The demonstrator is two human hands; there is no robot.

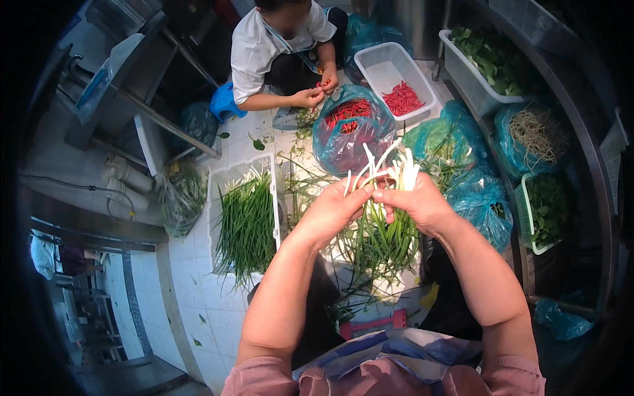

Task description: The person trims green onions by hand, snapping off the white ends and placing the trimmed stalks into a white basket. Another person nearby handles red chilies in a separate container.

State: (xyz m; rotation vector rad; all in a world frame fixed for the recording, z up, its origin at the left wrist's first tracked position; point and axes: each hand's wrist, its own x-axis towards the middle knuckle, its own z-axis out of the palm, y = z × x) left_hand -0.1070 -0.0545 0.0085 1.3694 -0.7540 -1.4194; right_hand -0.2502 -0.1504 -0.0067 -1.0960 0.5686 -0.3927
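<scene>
Both my hands are raised close together at the centre, their thumbs nearly touching. My left hand (pixel 342 208) pinches a few white scallion stalks that point up and apart. A thicker bunch of scallions (pixel 391 242) is gripped by my right hand (pixel 416 198), white ends up, green leaves hanging down between my forearms. Left of my hands a white plastic basket (pixel 274 198) holds a dense pile of green scallions (pixel 245 227), leaves towards me. Loose leaves and trimmings (pixel 307 183) lie on the floor beneath my hands.
Opposite me a person (pixel 282 54) sits handling red chillies beside a blue bag of chillies (pixel 349 119) and a white tub (pixel 396 64). Blue bags of greens (pixel 441 143) lie at right, near a metal rack (pixel 602 198) with vegetable baskets. A pink stool (pixel 371 324) is below me.
</scene>
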